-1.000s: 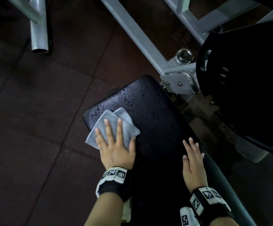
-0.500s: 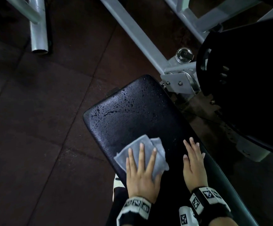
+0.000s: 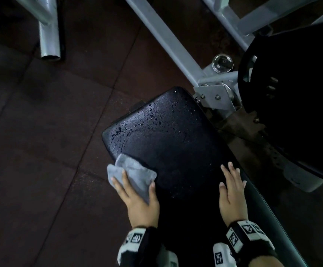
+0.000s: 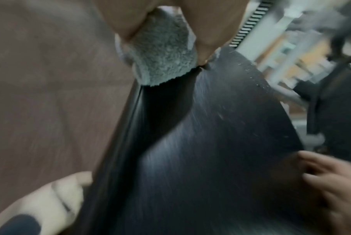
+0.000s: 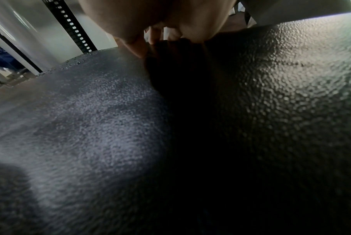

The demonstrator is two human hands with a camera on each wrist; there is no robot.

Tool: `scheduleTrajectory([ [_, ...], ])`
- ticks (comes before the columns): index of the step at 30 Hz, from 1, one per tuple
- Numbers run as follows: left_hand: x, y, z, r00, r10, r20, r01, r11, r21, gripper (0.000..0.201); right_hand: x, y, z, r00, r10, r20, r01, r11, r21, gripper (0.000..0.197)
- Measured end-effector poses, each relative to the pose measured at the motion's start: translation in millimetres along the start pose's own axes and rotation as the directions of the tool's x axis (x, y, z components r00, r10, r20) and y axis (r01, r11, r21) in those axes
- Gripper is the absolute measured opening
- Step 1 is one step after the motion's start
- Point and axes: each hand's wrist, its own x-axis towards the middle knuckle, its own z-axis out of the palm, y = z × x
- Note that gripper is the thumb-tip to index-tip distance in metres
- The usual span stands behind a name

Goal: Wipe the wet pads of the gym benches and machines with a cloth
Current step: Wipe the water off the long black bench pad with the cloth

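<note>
Down on the pad (image 3: pixel 176 143), a long black bench cushion, both hands are at work. The left hand (image 3: pixel 139 201) presses a grey cloth (image 3: pixel 133 174) against the pad's left edge, partway back from its rounded far end; the fingers (image 3: pixel 118 186) lie spread and fairly straight over the fabric, and the cloth bunches out beyond them, part of it hanging past the edge over the floor (image 3: pixel 41 151). From the left wrist view the cloth (image 4: pixel 162 55) shows as fuzzy terry tucked under the hand, touching the pad (image 4: pixel 210 143) right at its side seam; that picture is streaked with motion blur.

The right hand (image 3: pixel 232 193) rests flat on the pad near its right edge, fingers straight and close together, holding nothing. The right wrist view shows its fingertips (image 5: pixel 136 47) touching the pebbled surface of the pad (image 5: pixel 271 95).

Water droplets (image 3: pixel 137 124) bead on the pad's far end, thickest toward its left corner. Beyond that end stands a grey steel frame (image 3: pixel 210 93) with a bolted bracket, and to the right of the pad is a large black weight plate (image 3: pixel 291 93). Both wrists wear black bands (image 3: pixel 247 237) with white printed markers.
</note>
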Motion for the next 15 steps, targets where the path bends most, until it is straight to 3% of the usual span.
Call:
scheduleTrajectory([
  [5, -19, -2, 7, 0.992, -0.113, 0.055, 0.121, 0.977, -0.174, 0.095, -1, 0, 4, 0.999, 0.008, -0.031, -0.008, 1.000, 0.006, 0.048],
  [10, 43, 7, -5, 0.997, -0.071, -0.028, 0.063, 0.972, -0.228, 0.107, -1, 2, 4, 1.000, 0.009, -0.019, -0.009, 1.000, 0.011, 0.055],
  [15, 92, 17, -18, 0.999, -0.010, -0.052, 0.001, 0.985, -0.171, 0.088, -1, 3, 5, 1.000, -0.002, -0.012, 0.002, 1.000, -0.001, 0.057],
])
